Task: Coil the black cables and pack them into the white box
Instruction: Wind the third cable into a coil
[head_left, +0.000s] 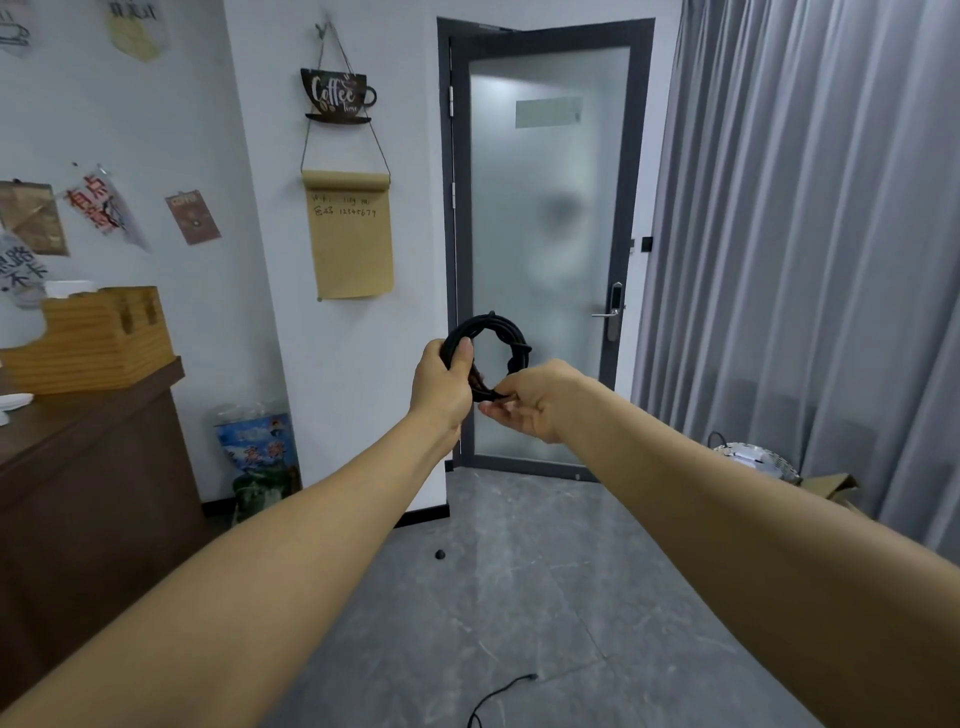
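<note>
The person stands with both arms stretched out in front of a frosted glass door (540, 249), finishing off a coil. The left hand (441, 382) grips the black cable coil (491, 353) by its left side, fingers curled round the bundled loops and thumb laid over them, holding the ring upright in the air at about chest height. The right hand (524, 402) pinches the lower right part of the ring, where a loose end seems to be wound round the strands; a knot-like lump shows on the right side of the loop. The step in hand looks like securing the coil so it does not spring open.

The coil is small, roughly round, made of several turns of thin matte black cable lying close together, with a clear opening in the middle.

The next move probably calls for tucking the tail tight, then carrying the bundle to the white box, which does not show here, so its place cannot be told. A second black cable (501, 696) lies uncoiled on the grey floor (545, 597) near the bottom edge, likely the next one to pick up and wind.
</note>
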